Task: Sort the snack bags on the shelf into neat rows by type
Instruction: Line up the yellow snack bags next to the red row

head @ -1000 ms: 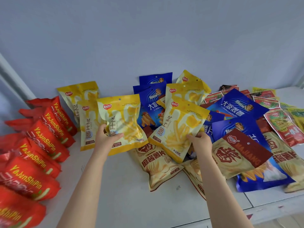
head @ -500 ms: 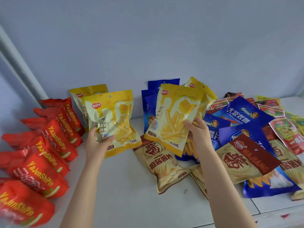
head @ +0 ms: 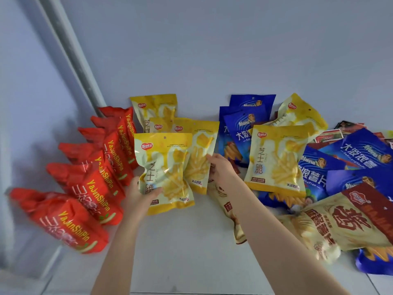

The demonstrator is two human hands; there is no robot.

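Red bags (head: 100,184) are rowed, blue bags (head: 348,158) and tan bags (head: 340,222) lie unsorted, and fingers (head: 154,191) of left hand (head: 138,196) and right hand (head: 221,170) each pinch one of the yellow bags (head: 165,167).

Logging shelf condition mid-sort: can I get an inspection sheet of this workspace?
Surface: white shelf.
Job's things: red bags in a row at left; yellow bags standing beside them; blue bags and beige bags heaped unsorted at right, a stray yellow bag leaning among them.
Clutter: small flat packets at the far right back.
Hands: left hand grips the front yellow bag; right hand holds the second yellow bag behind it.
Cables: nothing seen.
Surroundings: pale wall, grey upright post.
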